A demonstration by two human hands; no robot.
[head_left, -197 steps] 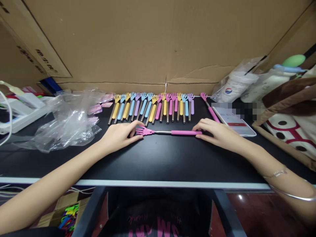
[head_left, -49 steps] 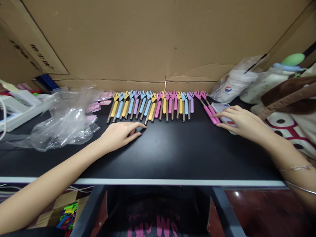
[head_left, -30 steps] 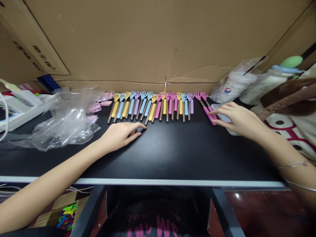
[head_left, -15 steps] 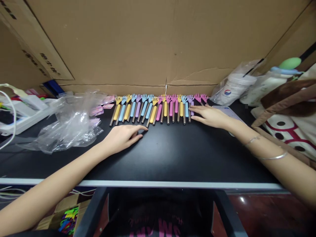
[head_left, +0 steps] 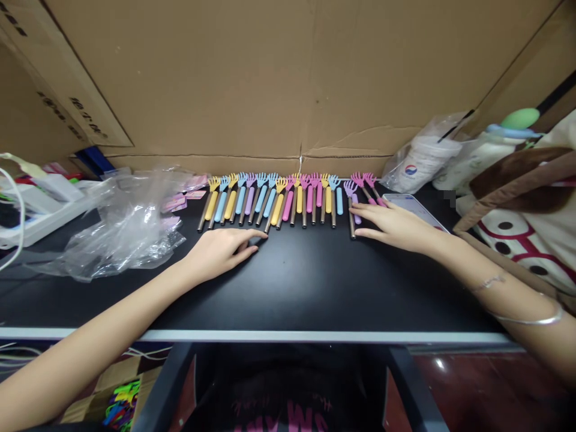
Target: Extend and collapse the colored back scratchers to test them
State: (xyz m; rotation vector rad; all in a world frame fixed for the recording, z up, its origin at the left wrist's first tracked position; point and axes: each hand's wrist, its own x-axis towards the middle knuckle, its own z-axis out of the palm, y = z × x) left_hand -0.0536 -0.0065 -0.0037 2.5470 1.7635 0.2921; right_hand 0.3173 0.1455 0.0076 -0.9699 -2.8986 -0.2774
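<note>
A row of small hand-shaped back scratchers in yellow, blue, purple and pink lies along the back of the black desk. My left hand rests in front of the row, fingers loosely stretched and thumb apart. Its index fingertip is by the metal end of a yellow back scratcher. My right hand has its fingertips on a purple back scratcher, which lies apart from the row, its thumb close to the metal end. Beyond that hand are two pink back scratchers, their lower ends partly covered by the fingers.
Clear plastic bags are heaped at left, near a white power strip. A phone lies beside my right hand. A bagged cup, a bottle and a cloth bag stand at right. Cardboard walls the back.
My right hand has moved right and slightly toward me, drawing the purple back scratcher away from the row and leaving a gap beside a blue one. My left hand has stayed nearly still.
</note>
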